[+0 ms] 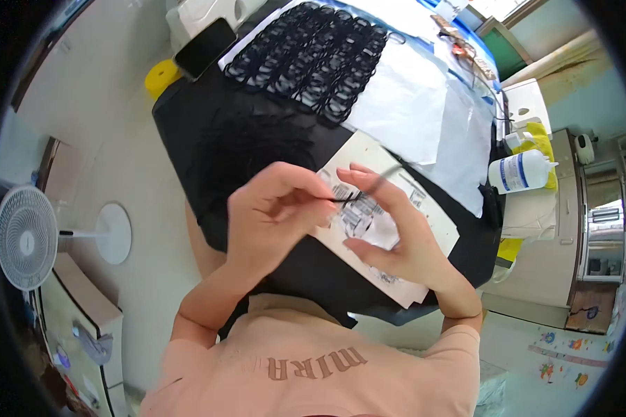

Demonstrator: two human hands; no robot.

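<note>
My left hand (268, 215) is closed in a pinch on a thin black cord (342, 200), which sticks out to the right from between thumb and forefinger. My right hand (414, 243) faces it with thumb and fingers spread apart. A dark, blurred strand of the cord curves past the right forefinger; whether it touches the finger I cannot tell. Below both hands lies a pale board (435, 229) with dark printed patches. Loose black cords (254, 142) are heaped on the black table cover left of the board. Rows of black cord loops (309, 59) lie on a white sheet beyond.
A phone (205, 48) rests at the far left table edge, by a yellow roll (162, 78). White sheeting (410, 97) covers the far right. A white squeeze bottle (520, 172) is at the right, near a yellow cloth (540, 142). A fan (28, 240) stands left.
</note>
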